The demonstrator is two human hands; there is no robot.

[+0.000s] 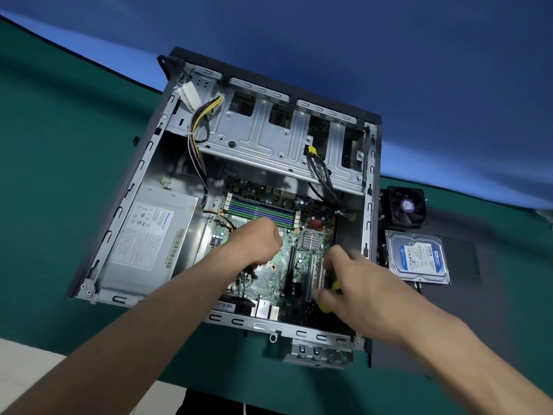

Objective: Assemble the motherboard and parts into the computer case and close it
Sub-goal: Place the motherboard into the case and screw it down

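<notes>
- Two hands worked inside the open computer case (167, 121), which lay on its side on the green bench (59, 181).
- The motherboard (269, 280) sat on the case floor, beside the power supply (146, 235) and below the drive cage (269, 139).
- The left hand (257, 244) was curled into a fist over the middle of the board; whether it held anything could not be told.
- The right hand (347, 283), blurred, was wrapped around a yellow-handled screwdriver (332, 290) near the expansion slots (314, 274).
- Judged as the board-fastening step: the tip should sit square in the screw, pressure straight down, with the left hand steadying the board by bare patches, away from the heatsink (311, 241) and the RAM slots (260, 209).
- Room was tight: the case's right rail (369, 205) stood just beside the right hand, and the black front-panel cables (324, 178) hung close above.
- A cooler fan (404, 206) and a hard drive (419, 256) waited on the bench outside that wall, not yet fitted.
</notes>
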